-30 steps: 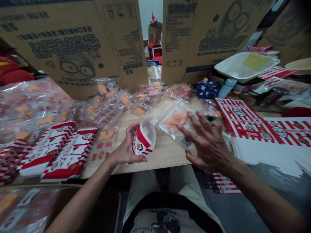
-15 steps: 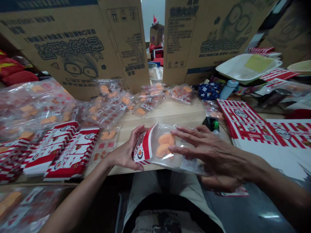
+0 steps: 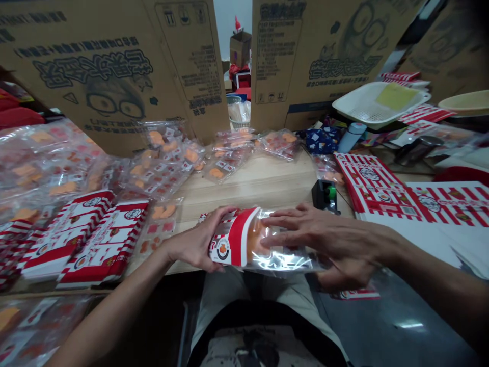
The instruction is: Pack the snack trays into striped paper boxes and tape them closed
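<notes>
My left hand (image 3: 194, 242) grips a red-and-white printed paper sleeve (image 3: 229, 240) with a round logo on its side. A clear plastic bag (image 3: 286, 261) sticks out of the sleeve's open end to the right, and orange pieces (image 3: 254, 243) show through the film near the opening. My right hand (image 3: 317, 239) lies across the bag, with its fingers reaching toward the sleeve and its thumb hidden beneath. Part of the bag's contents is hidden by the sleeve and my fingers.
Flat red-and-white cartons (image 3: 103, 239) lie left on the wooden table (image 3: 263, 186), and printed sheets (image 3: 428, 204) lie right. Sealed bags of orange pieces (image 3: 160, 173) pile up behind. A black device with a green part (image 3: 325, 197) stands near my right hand.
The bag has gone further into the sleeve and now lies flatter. Both hands have moved closer together around the sleeve's opening, and my right hand has slid left along the bag.
</notes>
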A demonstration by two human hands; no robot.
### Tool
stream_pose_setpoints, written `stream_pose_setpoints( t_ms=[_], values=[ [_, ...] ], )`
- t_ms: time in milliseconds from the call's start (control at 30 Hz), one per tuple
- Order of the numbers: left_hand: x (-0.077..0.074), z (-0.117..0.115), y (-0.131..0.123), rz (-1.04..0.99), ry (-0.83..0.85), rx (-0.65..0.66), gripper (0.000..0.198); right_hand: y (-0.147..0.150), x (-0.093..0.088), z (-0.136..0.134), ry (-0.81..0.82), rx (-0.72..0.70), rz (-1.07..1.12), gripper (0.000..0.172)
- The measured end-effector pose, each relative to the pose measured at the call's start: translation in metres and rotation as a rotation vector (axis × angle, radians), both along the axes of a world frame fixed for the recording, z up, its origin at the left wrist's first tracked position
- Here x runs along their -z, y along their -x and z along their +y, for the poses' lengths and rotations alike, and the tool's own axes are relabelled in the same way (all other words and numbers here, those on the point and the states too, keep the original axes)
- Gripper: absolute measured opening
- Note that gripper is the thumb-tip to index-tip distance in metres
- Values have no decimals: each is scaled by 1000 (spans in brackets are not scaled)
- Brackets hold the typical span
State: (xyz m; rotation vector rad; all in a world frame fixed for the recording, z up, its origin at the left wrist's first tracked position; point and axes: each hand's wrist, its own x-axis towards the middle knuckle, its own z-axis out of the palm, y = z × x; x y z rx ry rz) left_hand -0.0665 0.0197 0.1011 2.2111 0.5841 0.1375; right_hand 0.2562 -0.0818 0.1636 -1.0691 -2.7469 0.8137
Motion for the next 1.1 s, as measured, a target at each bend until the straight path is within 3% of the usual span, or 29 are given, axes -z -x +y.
stream_pose_setpoints(
  t_ms=[100, 167, 300, 467, 533, 600, 667, 733, 800, 900, 1000, 1100],
  values=[
    [-1, 0, -4, 46, -11, 34, 119, -1, 4, 9, -27, -74, 12, 79],
    [5, 6, -8, 37, -62, 45, 120, 1, 18, 19, -122, -102, 1, 78],
    [38, 29, -27, 101, -274, 1, 123, 9, 75, 42, -336, -58, -80, 80],
    [84, 47, -40, 333, -318, -17, 124, 6, 150, 53, -354, 77, -195, 69],
    [91, 48, -29, 370, -311, -24, 121, -4, 170, 44, -333, 282, -139, 67],
    [94, 48, -8, 320, -313, -152, 108, -17, 186, 31, -315, 632, 26, 66],
    [99, 47, 16, 203, -346, -445, 84, -28, 201, 21, -235, 1011, 255, 69],
    [108, 46, 34, 100, -372, -739, 67, -32, 216, 19, -69, 1243, 488, 73],
    [120, 43, 41, 58, -319, -867, 61, -27, 225, 23, 103, 1295, 684, 70],
    [135, 37, 33, 22, -153, -900, 65, -3, 224, 34, 198, 1264, 864, 58],
    [139, 32, 19, -44, -51, -886, 76, 28, 212, 39, 303, 1221, 1034, 53],
    [139, 31, 14, -72, -12, -819, 85, 46, 202, 42, 545, 1171, 1235, 54]
  ],
)
